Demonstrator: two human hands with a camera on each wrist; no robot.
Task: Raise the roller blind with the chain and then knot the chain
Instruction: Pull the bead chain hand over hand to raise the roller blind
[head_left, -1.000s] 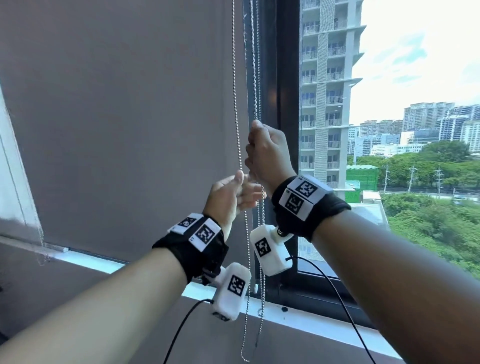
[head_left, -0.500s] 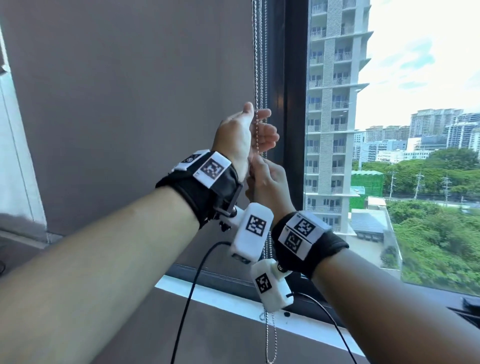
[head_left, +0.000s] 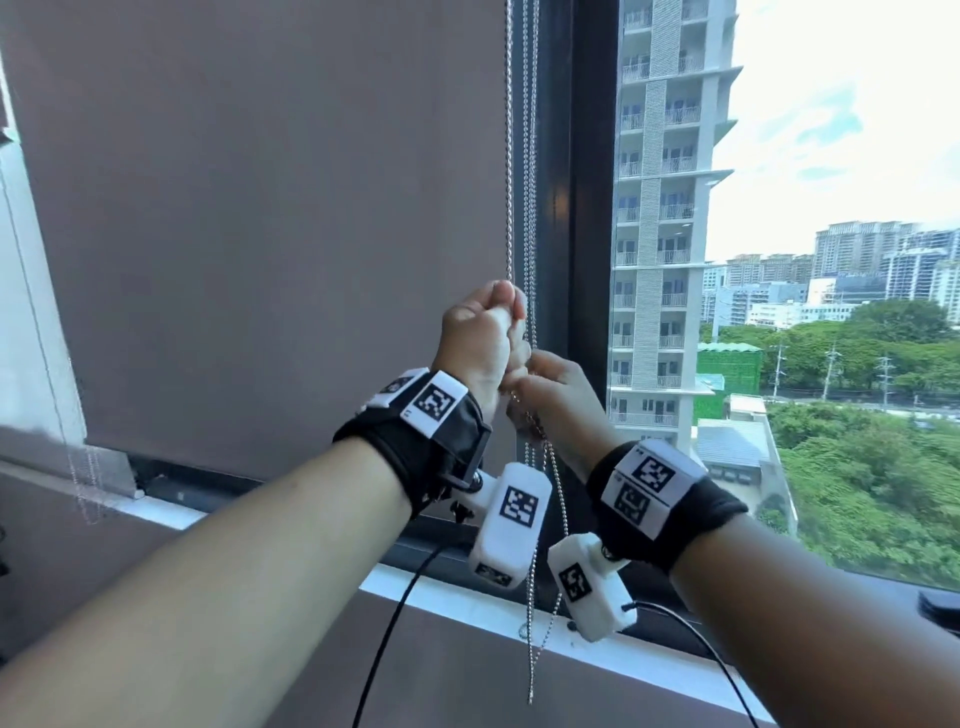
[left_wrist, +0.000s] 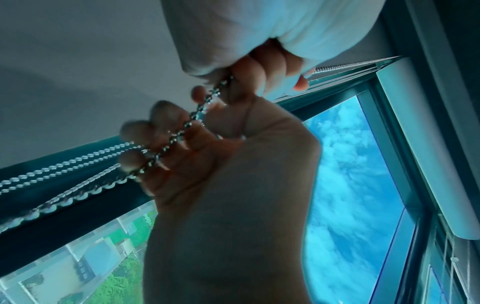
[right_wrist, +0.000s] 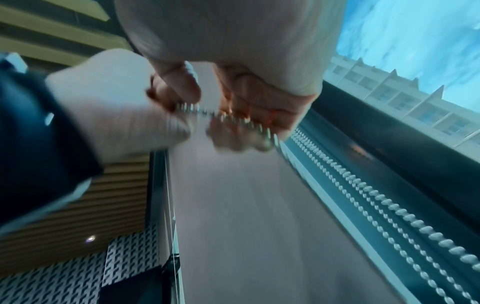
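Observation:
A grey-brown roller blind (head_left: 285, 234) covers the left pane, its bottom edge a little above the sill. The metal bead chain (head_left: 529, 182) hangs along its right edge. My left hand (head_left: 483, 338) grips the chain in a fist. Directly below and touching it, my right hand (head_left: 558, 400) has its fingers curled round the same chain. In the left wrist view the chain (left_wrist: 176, 133) runs out of the left fist across the right hand's fingers (left_wrist: 155, 131). The right wrist view shows a short stretch of chain (right_wrist: 228, 118) between both hands. The slack loop (head_left: 531, 649) dangles below the sill.
A dark window frame post (head_left: 587, 208) stands just right of the chain, with the bare glass (head_left: 779, 312) beyond it. The white sill (head_left: 441, 592) runs under my wrists. Black camera cables (head_left: 384, 639) hang from both wrists. A thin cord (head_left: 78, 467) hangs at far left.
My left hand went from below the right hand to above it, took the chain, then pulled down. The right hand dropped lower. A dark gap now shows under the blind.

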